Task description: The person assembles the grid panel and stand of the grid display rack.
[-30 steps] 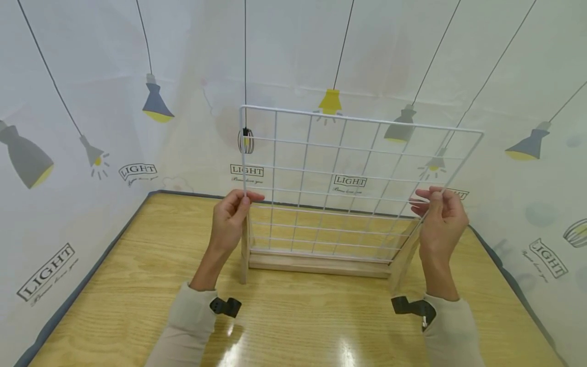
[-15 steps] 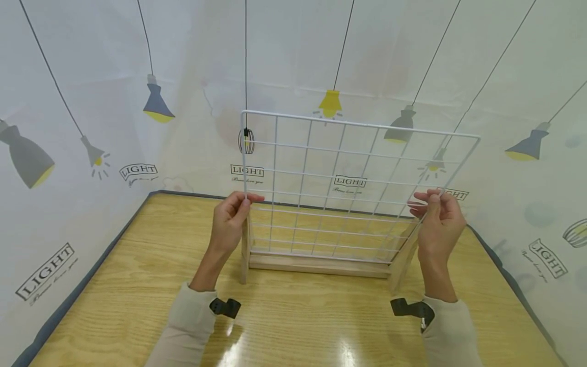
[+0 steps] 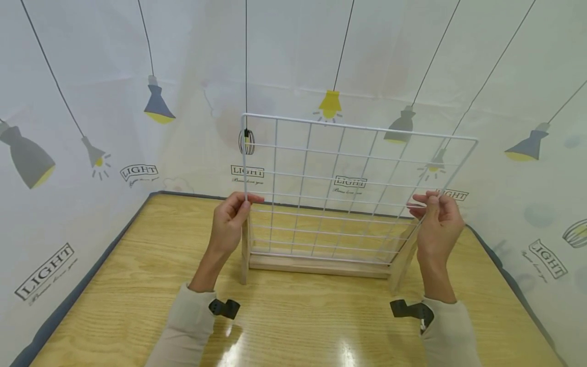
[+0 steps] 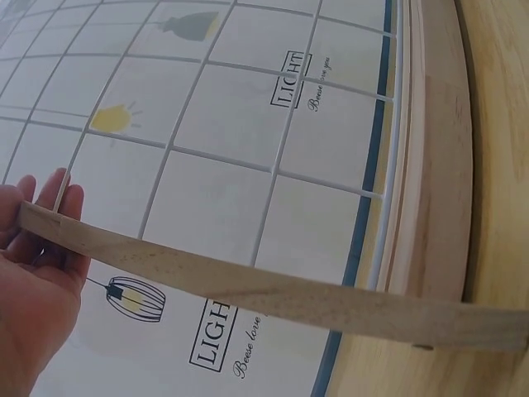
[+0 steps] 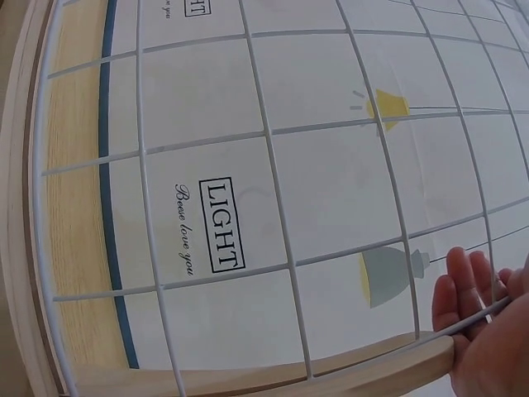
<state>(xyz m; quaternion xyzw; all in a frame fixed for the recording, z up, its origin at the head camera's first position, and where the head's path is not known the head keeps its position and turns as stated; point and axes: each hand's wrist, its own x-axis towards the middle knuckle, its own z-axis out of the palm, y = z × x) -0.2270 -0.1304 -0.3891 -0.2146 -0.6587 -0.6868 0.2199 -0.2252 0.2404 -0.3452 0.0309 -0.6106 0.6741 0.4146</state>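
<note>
A white wire grid panel (image 3: 359,127) stands in a light wooden stand, its lower edge along the base bar (image 3: 318,266). My left hand (image 3: 229,219) pinches the panel's left side wire between thumb and fingers, just above the left wooden post (image 4: 248,281). On the other side my right hand (image 3: 437,221) holds the right side wire the same way, close to the top of the right post (image 5: 397,368). Fingertips of both hands reach behind the wires. The panel's top leans away from me.
The stand rests on a wood-grain table (image 3: 293,316). Behind and at both sides hangs a white sheet (image 3: 293,51) printed with lamps and the word LIGHT. A dark blue edge (image 3: 114,237) runs where the table meets the sheet.
The panel's top edge has sunk slightly in the head view, and its right corner has shifted a little left. Both hands have lowered slightly with it, keeping their hold.
</note>
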